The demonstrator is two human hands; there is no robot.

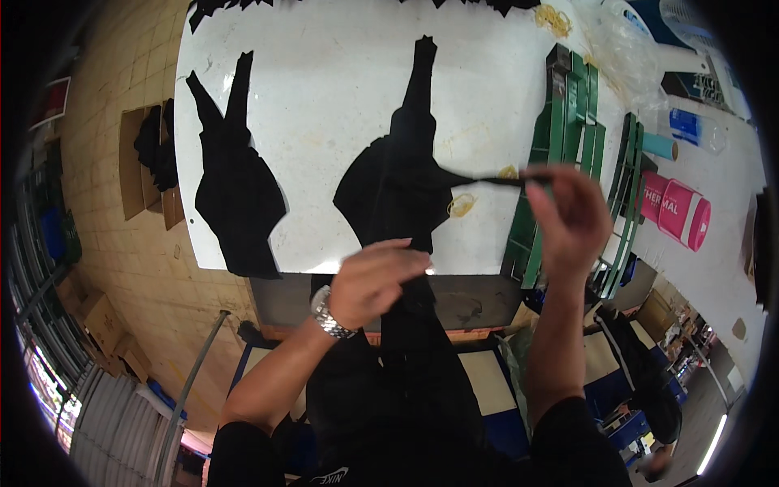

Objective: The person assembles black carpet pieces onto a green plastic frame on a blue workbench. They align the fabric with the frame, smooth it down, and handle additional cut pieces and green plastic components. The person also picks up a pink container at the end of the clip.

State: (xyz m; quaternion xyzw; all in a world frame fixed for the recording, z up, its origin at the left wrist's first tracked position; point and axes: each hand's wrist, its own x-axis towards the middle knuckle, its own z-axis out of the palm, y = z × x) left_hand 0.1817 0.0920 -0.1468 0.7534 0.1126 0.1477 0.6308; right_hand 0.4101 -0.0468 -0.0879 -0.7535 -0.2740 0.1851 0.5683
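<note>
Left hand (375, 280) grips black cloth (402, 191) at bench (324, 97) front edge; right hand (568, 215) pinches its strap (487, 180). Green racks (568, 122) stand right.

Pink cylindrical package (677, 209) with white lettering at table's right edge; blue-labelled clear bottle (695, 130) just above.

Black garment (406, 187) lower part hidden behind left hand (375, 280); right hand (568, 215) fingertips blurred, grip unclear.

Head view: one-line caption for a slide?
Over a white table, the right hand pinches a strip of a black fabric piece while the left hand rests on it.
</note>
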